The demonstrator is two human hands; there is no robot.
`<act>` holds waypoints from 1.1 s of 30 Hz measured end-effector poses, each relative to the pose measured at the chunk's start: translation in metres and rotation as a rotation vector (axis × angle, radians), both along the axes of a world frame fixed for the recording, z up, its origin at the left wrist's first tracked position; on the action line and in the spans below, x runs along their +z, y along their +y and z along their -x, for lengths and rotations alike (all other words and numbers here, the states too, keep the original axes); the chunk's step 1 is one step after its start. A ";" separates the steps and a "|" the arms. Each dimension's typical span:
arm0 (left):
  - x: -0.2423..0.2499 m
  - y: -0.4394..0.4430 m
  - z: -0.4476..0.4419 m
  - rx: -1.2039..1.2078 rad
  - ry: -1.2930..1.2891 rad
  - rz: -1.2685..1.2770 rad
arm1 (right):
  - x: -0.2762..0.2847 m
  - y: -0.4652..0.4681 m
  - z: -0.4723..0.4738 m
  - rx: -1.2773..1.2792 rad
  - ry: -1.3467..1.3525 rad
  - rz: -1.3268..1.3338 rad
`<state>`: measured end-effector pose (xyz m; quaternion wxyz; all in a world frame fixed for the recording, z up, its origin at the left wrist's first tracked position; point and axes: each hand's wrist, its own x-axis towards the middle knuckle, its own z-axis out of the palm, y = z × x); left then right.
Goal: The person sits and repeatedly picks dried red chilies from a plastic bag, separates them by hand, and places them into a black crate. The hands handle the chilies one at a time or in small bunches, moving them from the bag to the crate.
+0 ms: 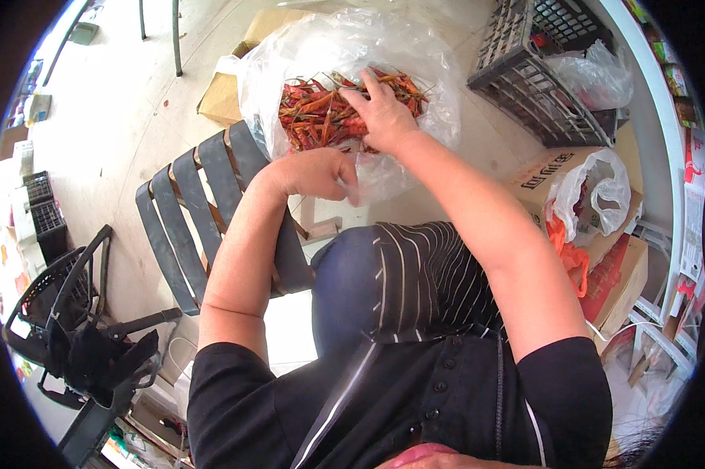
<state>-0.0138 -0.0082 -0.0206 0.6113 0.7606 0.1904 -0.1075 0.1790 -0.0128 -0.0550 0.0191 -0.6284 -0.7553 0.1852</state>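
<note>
A large clear plastic bag point(440, 94) lies wide at the top, its mouth spread around a heap of dried red chili peppers point(323, 117) with thin stems. Over the right part of the heap is my right hand point(384, 114), fingers apart and touching the peppers, with no pepper seen in its grasp. My left hand point(317, 173) is bent inward at the near rim of the bag. Its fingertips are blurred against the plastic, so whether they pinch it is unclear.
A slatted bench point(211, 193) stands left of my knees. At upper right is a black plastic crate point(519, 88) with a plastic bag. Cardboard boxes point(543, 173) and a white bag point(613, 193) sit at right. A black folded frame point(88, 328) is at lower left.
</note>
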 end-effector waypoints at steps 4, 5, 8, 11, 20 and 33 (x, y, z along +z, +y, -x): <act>0.001 0.001 -0.001 -0.060 0.011 0.033 | -0.006 0.024 -0.027 0.007 0.258 -0.130; 0.002 0.001 -0.001 -0.021 -0.004 -0.010 | -0.005 0.032 -0.033 -0.001 0.320 -0.105; 0.003 0.001 0.000 0.127 -0.034 -0.107 | -0.002 0.052 -0.056 -0.062 0.454 0.035; 0.001 0.003 0.000 0.261 -0.034 -0.143 | -0.003 0.058 -0.075 -0.266 0.779 0.159; 0.010 0.001 -0.002 0.145 0.023 -0.061 | 0.022 0.045 -0.085 -0.283 0.204 -0.222; 0.019 0.001 -0.008 0.164 0.074 -0.134 | 0.015 0.006 -0.036 0.059 0.192 -0.239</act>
